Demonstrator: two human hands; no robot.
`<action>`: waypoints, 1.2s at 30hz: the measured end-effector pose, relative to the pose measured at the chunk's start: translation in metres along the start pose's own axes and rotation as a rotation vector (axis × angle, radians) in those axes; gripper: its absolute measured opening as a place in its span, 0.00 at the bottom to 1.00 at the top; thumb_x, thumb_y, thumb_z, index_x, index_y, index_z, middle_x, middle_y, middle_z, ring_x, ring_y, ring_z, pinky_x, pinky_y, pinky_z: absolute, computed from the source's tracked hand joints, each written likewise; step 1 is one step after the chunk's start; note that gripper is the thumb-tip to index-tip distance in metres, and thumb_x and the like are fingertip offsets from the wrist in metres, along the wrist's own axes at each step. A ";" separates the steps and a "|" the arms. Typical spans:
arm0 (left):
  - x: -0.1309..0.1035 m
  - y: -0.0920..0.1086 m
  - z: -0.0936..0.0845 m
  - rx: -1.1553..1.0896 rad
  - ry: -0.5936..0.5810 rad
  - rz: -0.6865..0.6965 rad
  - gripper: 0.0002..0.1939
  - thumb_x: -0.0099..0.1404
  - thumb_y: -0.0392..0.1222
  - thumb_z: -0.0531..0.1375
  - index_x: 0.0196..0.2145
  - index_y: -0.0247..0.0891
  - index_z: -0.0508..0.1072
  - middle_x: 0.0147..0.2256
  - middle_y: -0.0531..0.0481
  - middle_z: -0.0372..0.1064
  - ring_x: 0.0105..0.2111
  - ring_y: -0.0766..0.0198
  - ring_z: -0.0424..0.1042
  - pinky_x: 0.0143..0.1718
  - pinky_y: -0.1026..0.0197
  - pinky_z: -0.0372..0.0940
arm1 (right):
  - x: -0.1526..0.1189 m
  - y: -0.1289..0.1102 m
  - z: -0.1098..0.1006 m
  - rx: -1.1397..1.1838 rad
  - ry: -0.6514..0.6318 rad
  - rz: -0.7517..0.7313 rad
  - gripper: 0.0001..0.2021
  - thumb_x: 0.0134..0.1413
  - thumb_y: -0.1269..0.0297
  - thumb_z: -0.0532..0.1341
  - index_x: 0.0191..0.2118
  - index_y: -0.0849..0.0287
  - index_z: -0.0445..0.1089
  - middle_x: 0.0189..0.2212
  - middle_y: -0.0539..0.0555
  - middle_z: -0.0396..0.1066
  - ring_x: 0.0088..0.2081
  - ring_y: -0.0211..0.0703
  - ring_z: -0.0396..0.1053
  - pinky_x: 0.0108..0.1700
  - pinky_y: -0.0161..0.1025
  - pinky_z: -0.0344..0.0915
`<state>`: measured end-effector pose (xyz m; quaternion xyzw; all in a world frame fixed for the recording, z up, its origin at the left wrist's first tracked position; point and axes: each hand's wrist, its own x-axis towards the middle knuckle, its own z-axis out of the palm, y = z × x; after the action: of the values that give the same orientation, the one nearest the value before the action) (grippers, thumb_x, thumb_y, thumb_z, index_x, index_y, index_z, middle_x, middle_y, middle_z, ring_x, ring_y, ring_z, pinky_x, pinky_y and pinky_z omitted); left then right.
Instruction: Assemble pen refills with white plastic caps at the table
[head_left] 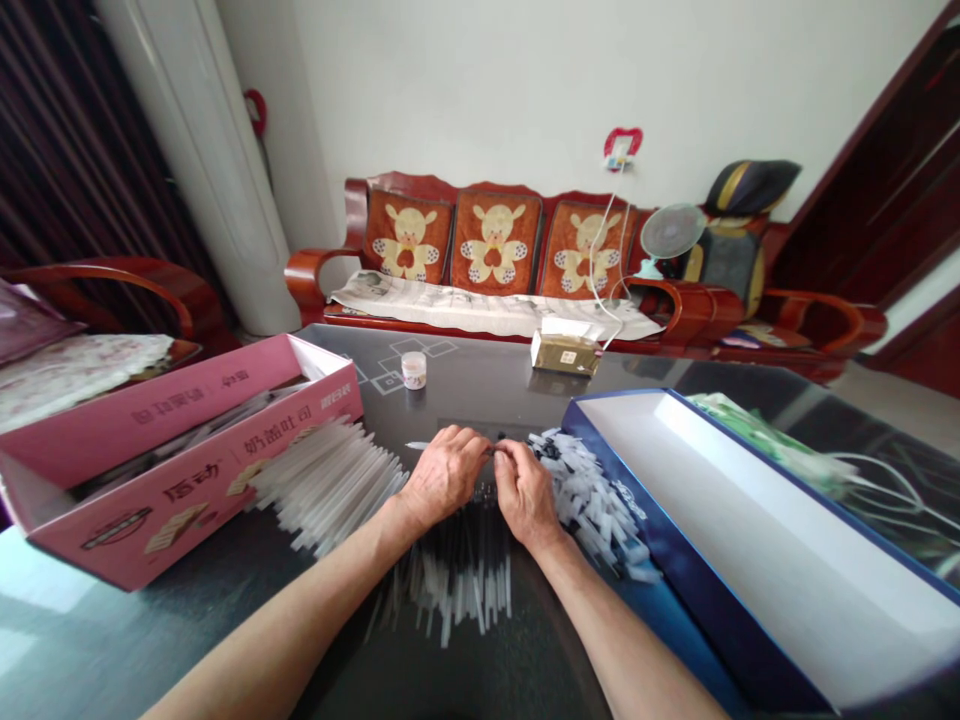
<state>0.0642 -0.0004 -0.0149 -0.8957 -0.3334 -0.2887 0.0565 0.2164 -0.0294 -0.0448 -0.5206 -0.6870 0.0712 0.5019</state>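
My left hand (450,467) is closed in a pinch over the dark table, around a thin pale tube whose pointed end (415,445) sticks out to the left. My right hand (526,490) is closed too, its fingertips on a small dark piece (495,449) between the two hands; its kind is too small to make out. Below them lies a spread of thin translucent tubes (457,585), dark toward their far ends. Left of my left hand is a pile of long whitish tubes (330,485). Beside my right hand lies a heap of short, white translucent pieces (596,505), some partly black.
A pink carton (202,480) holding long thin items stands at left. At right are a blue box with a white inside (720,500) and a green plastic package (772,440). A small jar (414,370) and a tissue box (566,353) stand farther back, before a wooden sofa (322,268).
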 end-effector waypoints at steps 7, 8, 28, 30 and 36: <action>-0.006 0.000 -0.002 -0.014 -0.021 0.023 0.12 0.69 0.38 0.47 0.39 0.35 0.69 0.35 0.46 0.68 0.36 0.61 0.64 0.41 0.58 0.61 | 0.001 -0.004 -0.001 0.017 -0.036 -0.078 0.07 0.60 0.66 0.50 0.34 0.58 0.63 0.31 0.55 0.67 0.36 0.43 0.66 0.41 0.38 0.61; -0.006 0.000 -0.003 -0.009 -0.031 0.033 0.13 0.69 0.38 0.46 0.39 0.35 0.69 0.35 0.46 0.68 0.36 0.61 0.64 0.41 0.58 0.61 | 0.001 -0.004 -0.001 0.010 -0.035 -0.079 0.08 0.60 0.66 0.49 0.33 0.58 0.63 0.31 0.55 0.66 0.36 0.43 0.65 0.41 0.38 0.61; -0.004 0.006 -0.007 0.028 -0.042 0.024 0.13 0.69 0.39 0.47 0.35 0.35 0.70 0.32 0.48 0.67 0.34 0.61 0.63 0.40 0.57 0.59 | 0.001 -0.003 -0.003 0.021 -0.047 -0.050 0.12 0.62 0.64 0.48 0.29 0.57 0.62 0.28 0.52 0.64 0.32 0.41 0.64 0.37 0.37 0.59; -0.004 0.006 -0.007 0.029 -0.035 0.023 0.13 0.69 0.39 0.47 0.35 0.35 0.70 0.32 0.48 0.67 0.33 0.61 0.63 0.39 0.57 0.60 | 0.001 -0.005 -0.003 0.039 -0.052 -0.027 0.13 0.62 0.63 0.48 0.28 0.57 0.63 0.27 0.52 0.64 0.31 0.40 0.63 0.36 0.37 0.59; -0.003 0.009 -0.011 -0.014 0.088 -0.001 0.11 0.67 0.40 0.51 0.40 0.35 0.70 0.37 0.44 0.70 0.38 0.59 0.66 0.43 0.56 0.61 | 0.003 -0.010 -0.003 0.097 -0.002 0.110 0.16 0.61 0.57 0.49 0.25 0.57 0.63 0.23 0.51 0.65 0.28 0.40 0.63 0.34 0.37 0.59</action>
<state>0.0626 -0.0119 -0.0065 -0.8824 -0.3291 -0.3301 0.0645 0.2127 -0.0327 -0.0355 -0.5324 -0.6537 0.1324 0.5213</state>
